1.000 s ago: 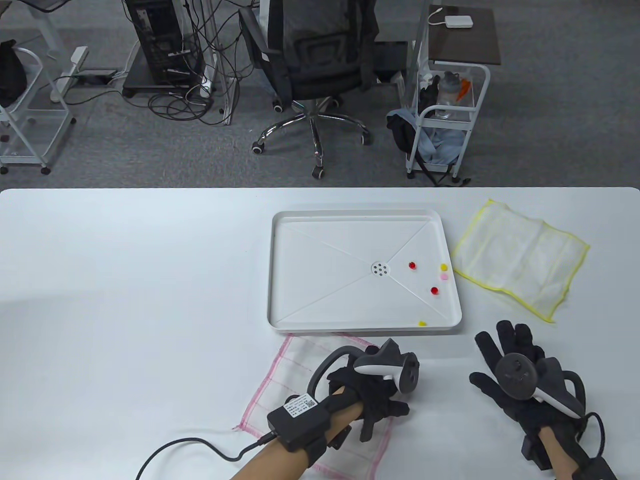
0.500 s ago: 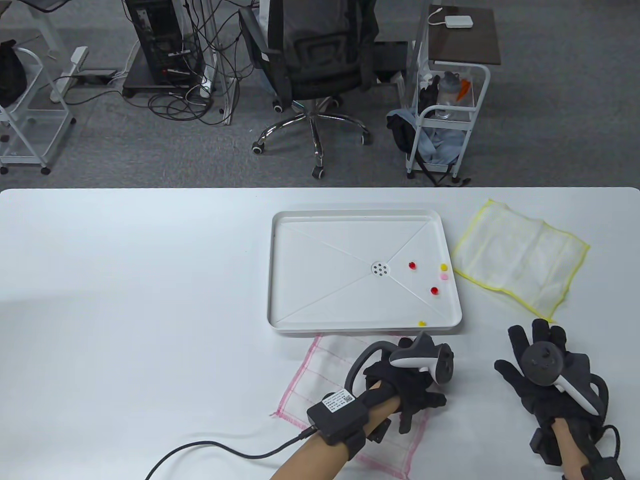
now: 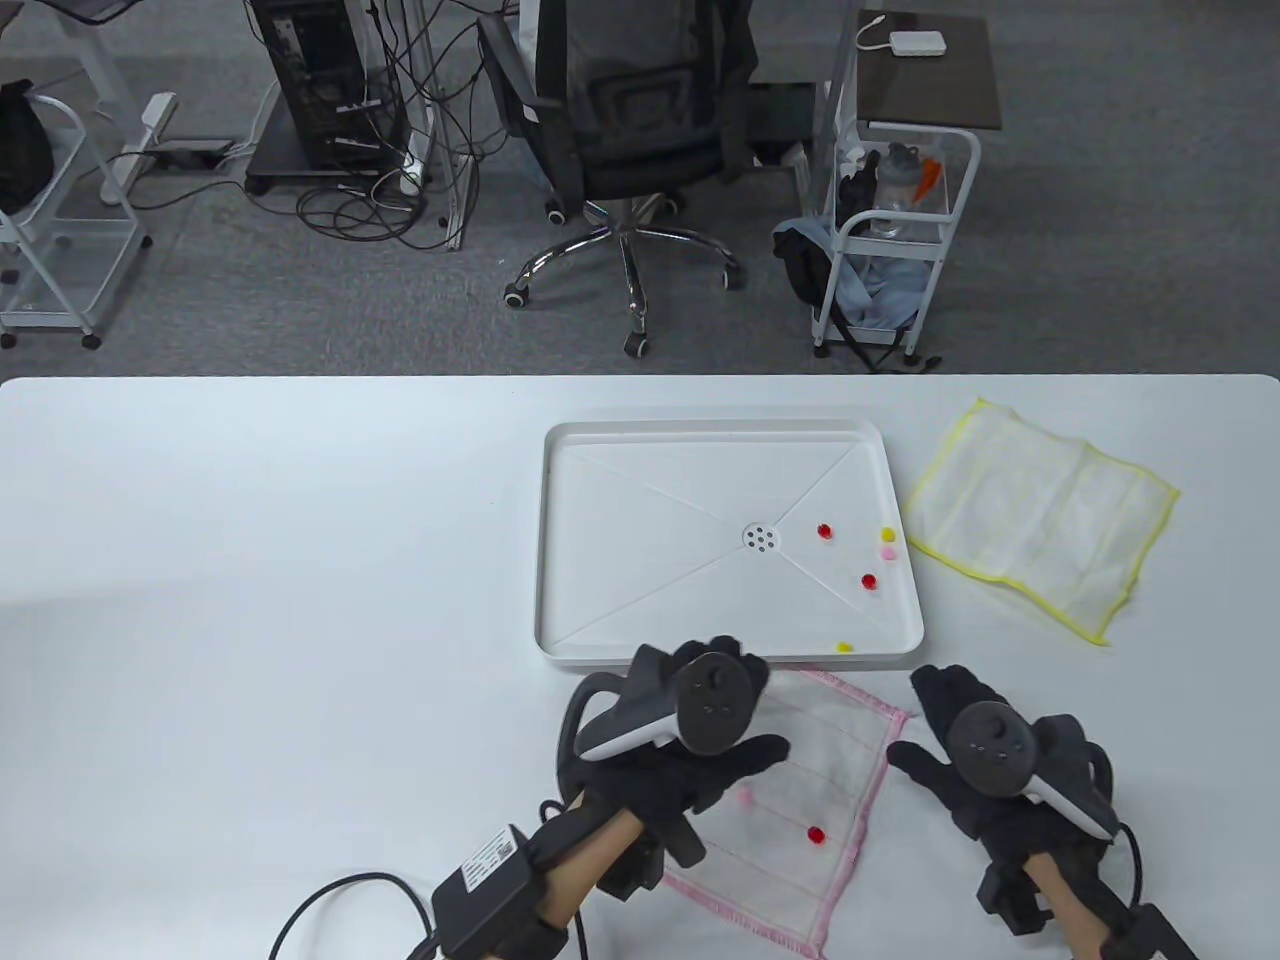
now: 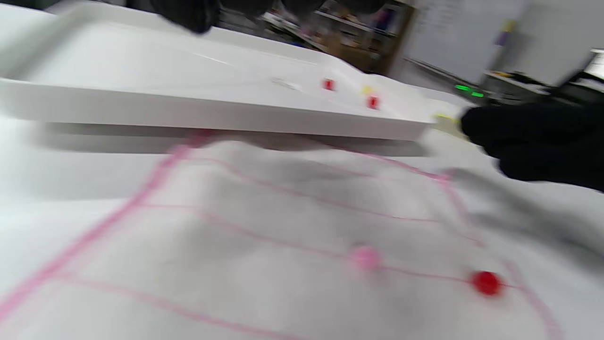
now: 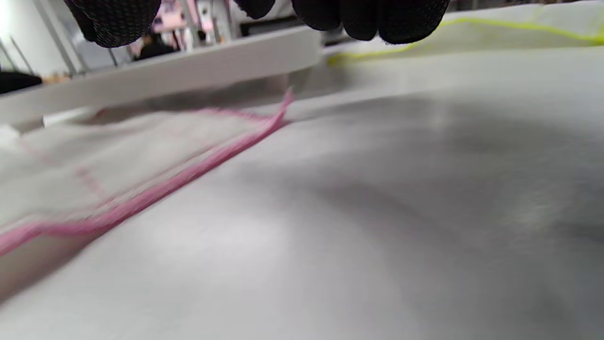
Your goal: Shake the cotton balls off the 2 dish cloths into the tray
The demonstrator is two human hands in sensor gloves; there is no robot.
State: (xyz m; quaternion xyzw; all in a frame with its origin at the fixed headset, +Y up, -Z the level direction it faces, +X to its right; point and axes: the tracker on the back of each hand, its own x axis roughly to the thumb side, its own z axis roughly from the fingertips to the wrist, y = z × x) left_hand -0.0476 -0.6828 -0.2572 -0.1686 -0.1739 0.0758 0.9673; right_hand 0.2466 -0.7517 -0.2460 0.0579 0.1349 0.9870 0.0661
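Note:
The pink-edged dish cloth (image 3: 820,770) lies spread on the table just in front of the white tray (image 3: 560,560). A pink cotton ball (image 3: 745,795) and a red one (image 3: 815,833) rest on it, also seen as the pink ball (image 4: 364,257) and red ball (image 4: 486,282). My left hand (image 3: 735,700) hovers palm down over the cloth's far left part, fingers stretched toward the tray's near rim, holding nothing. My right hand (image 3: 932,712) is spread open just right of the cloth's far right corner; its fingertips (image 5: 377,19) hang above the bare table. Several balls lie in the tray's right side.
The yellow-edged dish cloth (image 3: 1040,520) lies flat to the right of the tray, with no balls visible on it. A cable runs from my left wrist off the table's front edge. An office chair and carts stand beyond the far table edge.
The pink cloth has slid to the right along the tray's front. My left hand turned palm down at its far left part, uncovering two balls. My right hand moved left to the cloth's right corner.

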